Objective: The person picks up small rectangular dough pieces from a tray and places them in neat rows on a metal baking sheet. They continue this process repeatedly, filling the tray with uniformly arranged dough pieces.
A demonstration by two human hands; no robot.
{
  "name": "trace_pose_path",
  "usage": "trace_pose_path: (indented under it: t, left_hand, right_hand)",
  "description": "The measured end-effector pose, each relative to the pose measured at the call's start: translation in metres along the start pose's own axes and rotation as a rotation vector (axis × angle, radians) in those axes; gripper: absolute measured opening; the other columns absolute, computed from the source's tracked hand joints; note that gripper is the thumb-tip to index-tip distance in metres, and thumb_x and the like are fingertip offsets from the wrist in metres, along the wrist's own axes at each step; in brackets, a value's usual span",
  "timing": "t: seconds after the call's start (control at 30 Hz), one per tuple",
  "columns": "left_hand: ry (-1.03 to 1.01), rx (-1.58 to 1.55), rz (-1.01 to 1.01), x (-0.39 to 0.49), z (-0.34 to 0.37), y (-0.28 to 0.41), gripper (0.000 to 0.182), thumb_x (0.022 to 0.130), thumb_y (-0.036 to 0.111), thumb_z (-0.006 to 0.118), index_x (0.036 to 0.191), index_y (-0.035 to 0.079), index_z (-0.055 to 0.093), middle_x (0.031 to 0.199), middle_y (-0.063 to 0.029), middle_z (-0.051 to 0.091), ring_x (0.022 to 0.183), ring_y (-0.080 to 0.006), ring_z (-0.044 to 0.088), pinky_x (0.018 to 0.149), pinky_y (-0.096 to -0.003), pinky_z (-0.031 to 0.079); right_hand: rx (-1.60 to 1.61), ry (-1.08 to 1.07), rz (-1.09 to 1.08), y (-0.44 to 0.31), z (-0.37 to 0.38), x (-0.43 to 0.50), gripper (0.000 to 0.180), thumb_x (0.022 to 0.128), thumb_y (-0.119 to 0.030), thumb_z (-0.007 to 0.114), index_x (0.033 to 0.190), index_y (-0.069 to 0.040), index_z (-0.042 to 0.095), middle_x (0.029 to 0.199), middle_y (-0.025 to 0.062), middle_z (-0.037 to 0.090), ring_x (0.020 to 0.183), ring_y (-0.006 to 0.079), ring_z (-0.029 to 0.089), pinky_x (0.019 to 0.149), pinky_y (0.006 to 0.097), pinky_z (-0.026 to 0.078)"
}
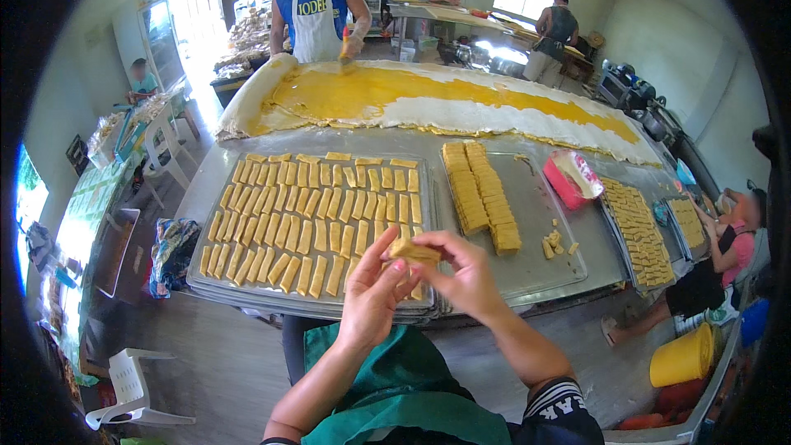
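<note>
Between the fingertips of my left hand (374, 293) and my right hand (466, 269) is a small bundle of dough strips (415, 252), held above the near right part of a metal baking tray (204, 281). Rows of separate dough strips (287, 232) lie on that tray, which tops a stack of trays. My hands and forearms hide some of its near strips. To the right, a second metal tray (537, 198) carries two long stacks of dough strips (482, 194) and several loose dough scraps (552, 241).
Across the table, a person (318, 9) holds a brush (345, 46) over a dough sheet (494, 89) partly coated yellow. A pink container (571, 179) stands right of the second tray. Another filled tray (636, 228) sits farther right, near a seated person (735, 228).
</note>
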State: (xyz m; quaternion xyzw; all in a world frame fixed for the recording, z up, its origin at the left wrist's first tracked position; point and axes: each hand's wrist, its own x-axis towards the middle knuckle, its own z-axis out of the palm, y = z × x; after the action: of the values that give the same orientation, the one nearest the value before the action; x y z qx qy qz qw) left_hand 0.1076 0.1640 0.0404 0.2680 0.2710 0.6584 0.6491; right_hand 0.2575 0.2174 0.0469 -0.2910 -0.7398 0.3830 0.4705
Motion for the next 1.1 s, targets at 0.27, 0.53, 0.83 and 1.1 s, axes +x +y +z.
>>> trace_pose_path:
  t: [0.27,0.53,0.83,1.1]
  left_hand:
    - [0.027,0.216,0.14,-0.033,-0.021,0.025,0.047,0.093,0.003,0.051,0.139,0.005,0.04,0.126,-0.0102,0.05,0.117,-0.0205,0.051,0.095,-0.0322,0.047]
    - [0.502,0.511,0.618,-0.066,-0.109,0.082,0.024,0.094,0.014,0.055,0.115,0.003,0.057,0.105,-0.0027,0.059,0.096,-0.0082,0.054,0.08,-0.0222,0.044]
    - [0.929,0.898,0.744,-0.099,-0.187,0.1,0.02,0.092,0.015,0.058,0.11,0.007,0.062,0.096,-0.0006,0.058,0.087,-0.0098,0.051,0.075,-0.0232,0.041]
    - [1.08,1.562,0.745,-0.087,-0.247,0.142,0.019,0.085,0.015,0.062,0.103,0.01,0.069,0.102,-0.0097,0.061,0.098,-0.027,0.053,0.087,-0.0373,0.042]
  right_hand:
    - [-0.304,0.37,0.241,0.101,-0.109,-0.06,0.031,0.079,-0.006,0.07,0.108,-0.002,0.06,0.101,0.01,0.064,0.091,0.0194,0.062,0.079,0.0284,0.05]
    - [-0.843,0.265,0.163,0.119,-0.12,-0.091,0.024,0.076,-0.008,0.071,0.097,-0.003,0.062,0.1,0.0157,0.055,0.1,0.0337,0.051,0.087,0.0411,0.042]
    - [-0.141,0.166,0.241,0.053,-0.035,-0.061,0.014,0.085,-0.001,0.062,0.099,-0.002,0.064,0.09,0.0034,0.059,0.078,0.0098,0.055,0.069,0.0236,0.045]
    - [-0.318,0.103,0.192,0.015,0.003,-0.075,0.03,0.082,-0.001,0.063,0.112,0.0,0.06,0.08,0.005,0.053,0.071,0.0125,0.051,0.063,0.0249,0.044]
